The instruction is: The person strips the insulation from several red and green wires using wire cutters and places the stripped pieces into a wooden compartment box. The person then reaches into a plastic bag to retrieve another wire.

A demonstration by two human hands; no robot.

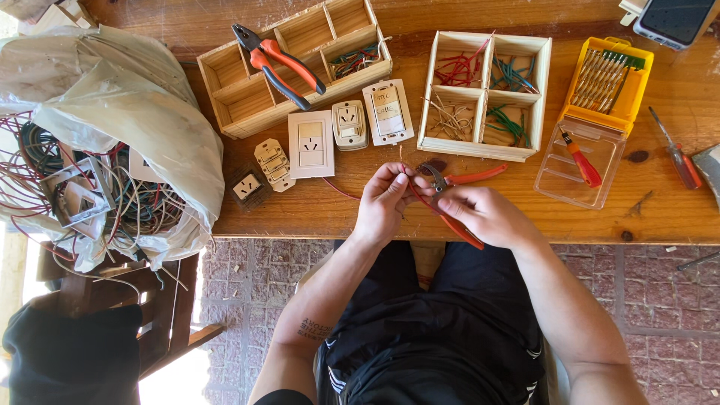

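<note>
**Red wire held at the cutter's nose, above the table edge**

Black-shorted lap fills the bottom of the view, and just beyond it both hands meet over the front edge of the wooden table (315, 214). Left hand (384, 201) pinches a thin red wire (341, 191) between thumb and fingertips; the wire trails left from the fingers in a shallow curve across the wood, slim and glossy. Right hand (484, 214) is closed around the orange handles of a pair of wire strippers (450, 196), whose dark metal head sits right against the left fingertips where the wire is held. One handle sticks out to the right past the knuckles, the other runs down under the palm.

Behind the hands lie white wall sockets and switches (311, 144) in a loose row. Farther back, a wooden divided tray (225, 71) carries red-and-black pliers (281, 64), and a second wooden compartment box (544, 82) holds sorted red, blue, green and pale wire offcuts. A yellow bit case (637, 94) stands open at right, with a red screwdriver (679, 161) beside it. At left, a plastic bag (142, 120) spills tangled cable.
</note>
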